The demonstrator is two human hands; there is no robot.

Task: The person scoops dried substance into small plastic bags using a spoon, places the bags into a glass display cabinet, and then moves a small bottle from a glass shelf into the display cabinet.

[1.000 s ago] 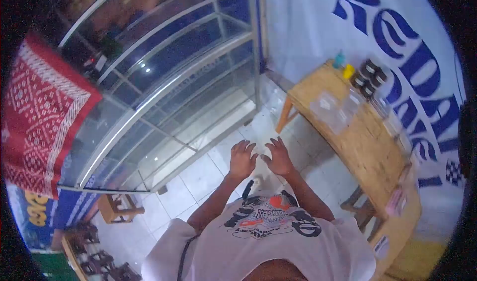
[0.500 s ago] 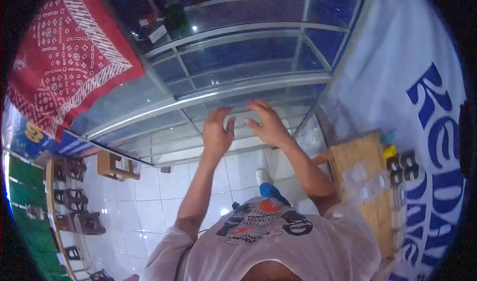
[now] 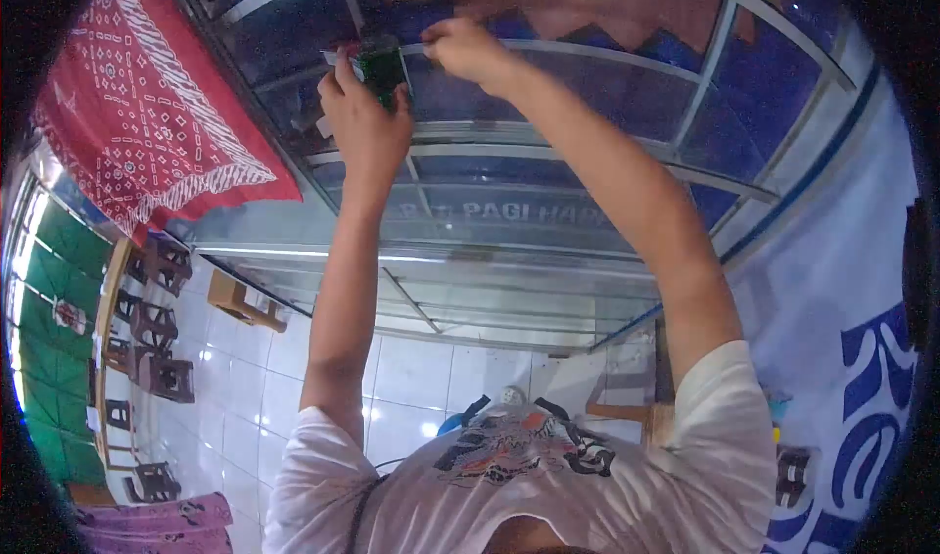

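My left hand (image 3: 366, 118) is raised at a shelf of the glass cabinet (image 3: 470, 202), fingers spread at a dark green item (image 3: 382, 72); whether it touches the item is unclear. A small white piece (image 3: 324, 126) shows beside that hand. To the right, my right hand (image 3: 470, 53) is held up with its fingers pressed together, near the cabinet's upper rail. What it holds, if anything, is too small to make out.
A red patterned cloth (image 3: 162, 114) hangs at the left. Dark stools (image 3: 166, 373) and a small wooden stool (image 3: 243, 301) stand on the tiled floor. A lettered white banner (image 3: 813, 290) hangs at the right, beside a wooden table (image 3: 662, 425).
The view has turned from the table to the cabinet. Both hands have moved up and forward to its shelf. The left hand is now at the green item; the right fingers have closed together.
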